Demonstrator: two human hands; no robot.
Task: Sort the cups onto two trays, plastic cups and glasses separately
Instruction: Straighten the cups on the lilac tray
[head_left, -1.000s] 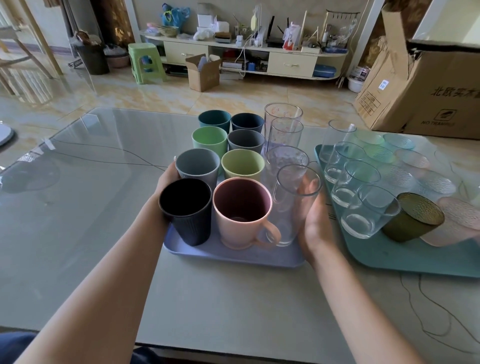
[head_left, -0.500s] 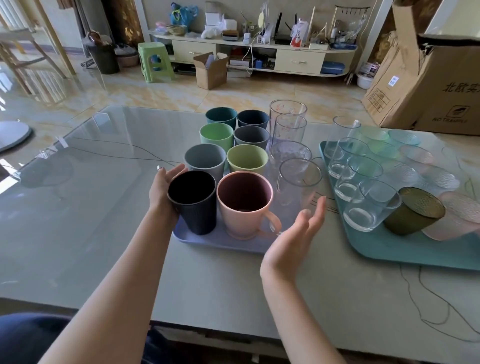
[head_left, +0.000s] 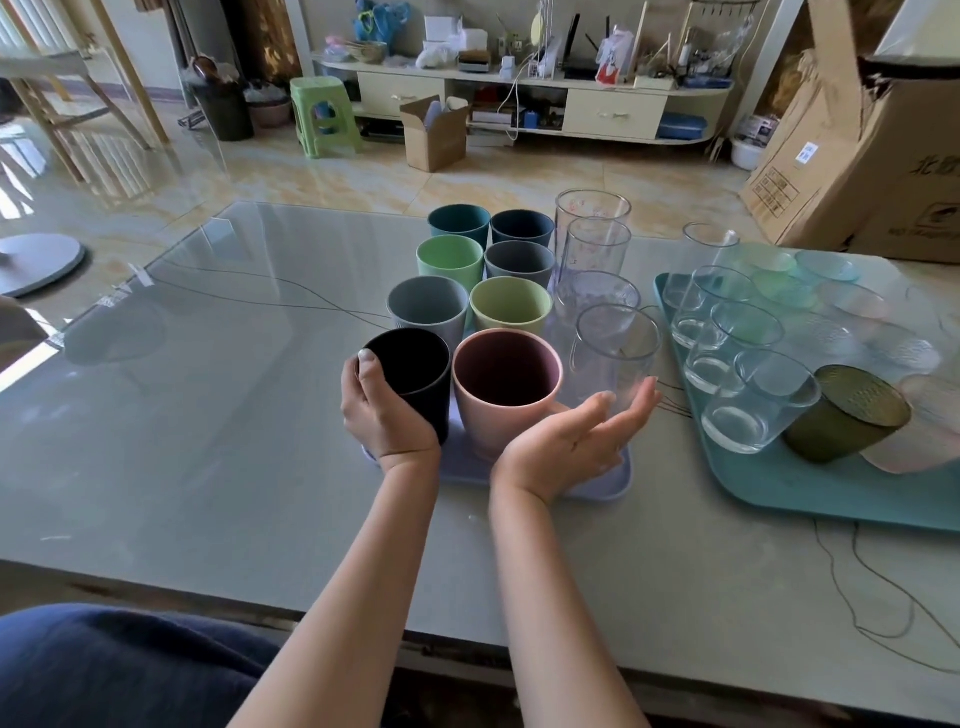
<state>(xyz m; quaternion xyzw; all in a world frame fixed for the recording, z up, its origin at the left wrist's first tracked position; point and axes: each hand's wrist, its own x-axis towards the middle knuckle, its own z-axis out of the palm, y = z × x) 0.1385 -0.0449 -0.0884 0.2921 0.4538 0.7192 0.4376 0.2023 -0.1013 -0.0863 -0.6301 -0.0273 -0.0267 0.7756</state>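
Two trays look sorted: left hand (head_left: 387, 415) curled round black cup (head_left: 410, 376) at lilac tray (head_left: 597, 480) near corner, right hand (head_left: 574, 441) wide, palm up, holding nothing; probably only letting go left.

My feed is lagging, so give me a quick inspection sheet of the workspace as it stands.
Surface: glass-topped table, reflective.
Job's things: lavender tray holds coloured cups and tall clear cups; teal tray holds glasses, green glass tilted.
Clutter: nothing seen on the table besides the trays.
Grips: left hand curled round black cup; right hand open, palm up, beside pink mug.
Cables: thin wires under or on the glass.
Surroundings: cardboard box, green stool, shelf unit.
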